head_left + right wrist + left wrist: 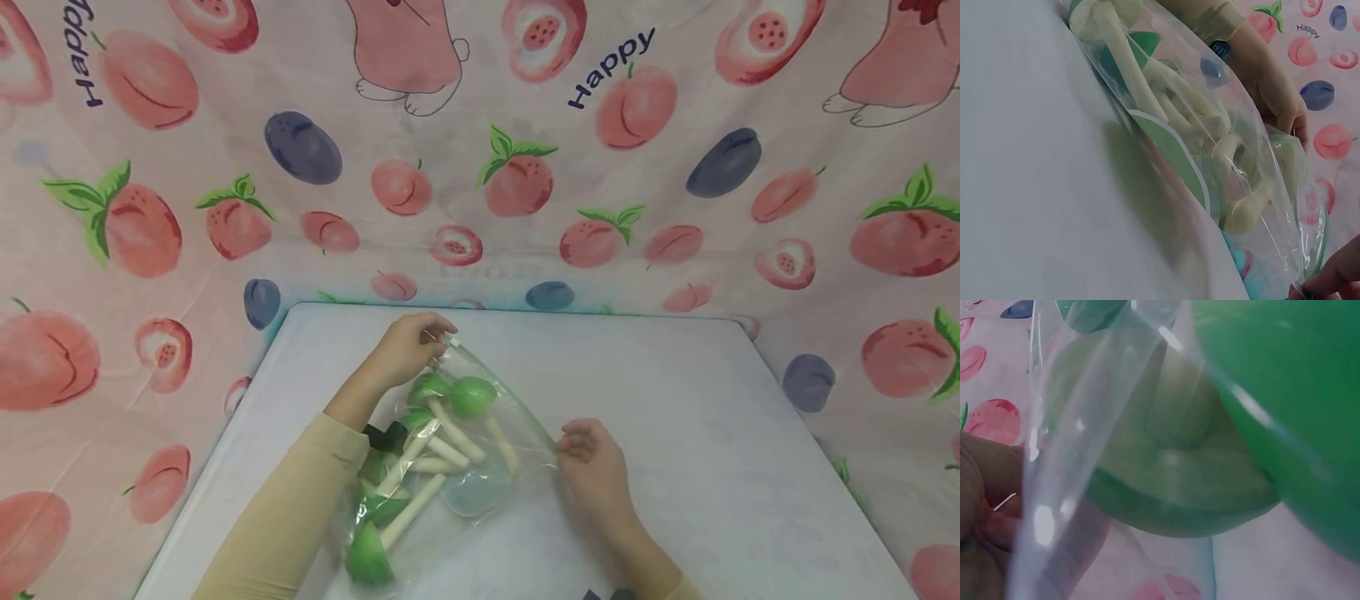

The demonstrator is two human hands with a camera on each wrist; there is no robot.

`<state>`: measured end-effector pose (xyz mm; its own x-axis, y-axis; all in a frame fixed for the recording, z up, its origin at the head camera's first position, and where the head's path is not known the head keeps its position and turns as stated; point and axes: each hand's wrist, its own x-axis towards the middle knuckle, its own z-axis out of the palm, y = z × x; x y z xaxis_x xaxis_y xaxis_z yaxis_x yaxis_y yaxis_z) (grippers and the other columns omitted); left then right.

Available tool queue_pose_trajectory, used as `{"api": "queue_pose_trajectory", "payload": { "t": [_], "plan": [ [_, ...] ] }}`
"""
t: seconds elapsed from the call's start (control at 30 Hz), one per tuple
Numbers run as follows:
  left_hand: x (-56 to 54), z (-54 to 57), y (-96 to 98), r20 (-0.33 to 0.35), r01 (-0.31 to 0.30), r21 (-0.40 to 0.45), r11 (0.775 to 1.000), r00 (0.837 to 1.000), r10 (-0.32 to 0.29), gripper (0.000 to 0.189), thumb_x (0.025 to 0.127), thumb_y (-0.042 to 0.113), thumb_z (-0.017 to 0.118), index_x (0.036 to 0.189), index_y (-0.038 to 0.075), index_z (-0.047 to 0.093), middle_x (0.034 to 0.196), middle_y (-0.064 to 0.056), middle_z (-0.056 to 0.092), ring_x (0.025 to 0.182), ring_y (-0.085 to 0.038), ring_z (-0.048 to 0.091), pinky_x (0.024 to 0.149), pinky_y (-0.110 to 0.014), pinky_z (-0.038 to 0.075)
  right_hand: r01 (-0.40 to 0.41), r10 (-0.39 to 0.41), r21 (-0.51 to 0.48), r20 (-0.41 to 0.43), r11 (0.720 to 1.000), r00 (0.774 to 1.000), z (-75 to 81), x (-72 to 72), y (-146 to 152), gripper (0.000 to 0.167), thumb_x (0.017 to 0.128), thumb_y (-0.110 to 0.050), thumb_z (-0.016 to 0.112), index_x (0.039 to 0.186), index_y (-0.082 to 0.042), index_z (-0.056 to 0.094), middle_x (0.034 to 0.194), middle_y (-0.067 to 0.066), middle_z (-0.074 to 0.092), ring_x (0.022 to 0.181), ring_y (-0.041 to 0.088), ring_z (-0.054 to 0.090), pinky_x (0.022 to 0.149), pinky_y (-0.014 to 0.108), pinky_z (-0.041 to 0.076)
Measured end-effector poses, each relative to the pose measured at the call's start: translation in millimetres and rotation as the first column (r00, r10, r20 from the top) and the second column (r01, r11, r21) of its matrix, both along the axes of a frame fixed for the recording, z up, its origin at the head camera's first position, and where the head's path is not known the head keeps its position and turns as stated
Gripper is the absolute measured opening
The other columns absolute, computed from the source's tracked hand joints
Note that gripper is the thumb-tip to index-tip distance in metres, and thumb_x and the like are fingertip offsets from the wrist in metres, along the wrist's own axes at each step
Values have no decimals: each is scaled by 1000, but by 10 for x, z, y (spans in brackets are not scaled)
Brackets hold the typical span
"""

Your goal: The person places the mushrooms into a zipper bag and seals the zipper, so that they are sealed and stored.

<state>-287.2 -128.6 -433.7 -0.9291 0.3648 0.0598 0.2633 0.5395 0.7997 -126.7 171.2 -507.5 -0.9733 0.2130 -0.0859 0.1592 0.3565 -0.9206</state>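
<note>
Your left hand (408, 346) pinches the far corner of a clear plastic bag (480, 475) at its zip edge, and your right hand (592, 454) pinches the near end of the same edge, so the opening stretches between them. The bag lies on the pale, smooth surface (712, 433), crinkled and glossy. Inside sit toy mushrooms (450, 417) with rounded green caps and cream, stick-like stems, heaped together. A draped fruit-print cloth (525, 167) rings the surface.
</note>
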Motion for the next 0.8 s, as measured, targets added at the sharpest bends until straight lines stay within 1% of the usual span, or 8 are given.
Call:
{"api": "queue_pose_trajectory", "payload": {
  "t": [0.23,0.4,0.5,0.67,0.8],
  "plan": [
    [26,-10,66,17,22,20,1000,1000,-23,29,102,2,68,129,10,73,111,-10,71,89,-19,75,77,-34,64,14,-14,50,12,999,1000,-29,-11,41,45,86,6,64,130,-6,63,111,10,72,113,26,73,87,23,61],
    [35,-27,96,20,28,21,999,999,-29,28,102,2,69,128,11,73,112,-10,71,93,-19,75,78,-33,65,-2,1,65,12,998,1000,-58,-20,64,44,89,2,67,131,-8,63,113,9,72,116,27,72,91,28,62],
    [30,-47,110,22,32,24,999,999,-32,27,101,2,69,126,11,74,112,-10,72,92,-18,74,78,-33,64,-11,10,75,12,997,1000,-70,-28,76,40,92,-2,68,131,-9,63,113,8,73,115,26,73,92,29,62],
    [31,-63,141,28,43,45,998,999,-44,26,101,0,69,125,9,74,109,-11,72,87,-19,75,76,-34,65,-19,20,71,-13,997,1000,-66,-62,73,33,96,-5,69,129,-6,65,115,8,76,113,25,74,92,30,62],
    [55,-49,177,28,51,49,998,998,-52,25,101,0,69,123,11,75,108,-10,72,86,-19,75,76,-34,65,-25,29,86,-45,996,999,-34,-119,45,29,98,-8,70,127,-6,67,116,8,77,113,26,74,93,31,62]
  ]
}}
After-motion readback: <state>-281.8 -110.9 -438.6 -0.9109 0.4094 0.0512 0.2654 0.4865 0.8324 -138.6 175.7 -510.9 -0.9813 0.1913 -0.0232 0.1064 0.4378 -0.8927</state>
